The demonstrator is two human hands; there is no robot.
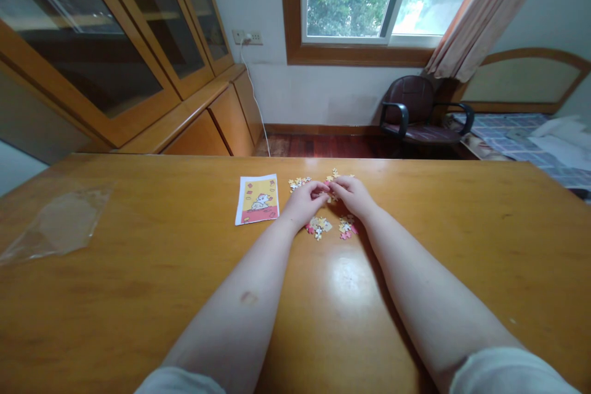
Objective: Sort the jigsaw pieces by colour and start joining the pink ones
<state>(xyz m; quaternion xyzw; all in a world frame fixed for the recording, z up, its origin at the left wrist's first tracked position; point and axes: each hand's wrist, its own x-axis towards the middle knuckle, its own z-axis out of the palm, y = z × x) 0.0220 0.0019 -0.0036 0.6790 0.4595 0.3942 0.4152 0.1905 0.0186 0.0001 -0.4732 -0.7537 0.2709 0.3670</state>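
Observation:
My left hand (305, 202) and my right hand (354, 194) come together over a group of small jigsaw puzzle pieces near the far edge of the table. The fingers of both are bent and closed, fingertips almost touching. A pinkish-red bit shows at the right fingertips, seemingly a puzzle piece; what the left fingers pinch is too small to make out. Yellow and white puzzle pieces (299, 183) lie beyond my left hand. Closer to me are two more little heaps, one of pale and pink pieces (318, 226), the other of pink and white pieces (346, 228).
Left of the pieces lies a picture sheet (258, 199) with a white cartoon animal on yellow and pink. A clear plastic bag (64, 221) rests on the wooden table (152, 295) at far left. Beyond stand a glass-door cabinet (194, 83) and an armchair (413, 104).

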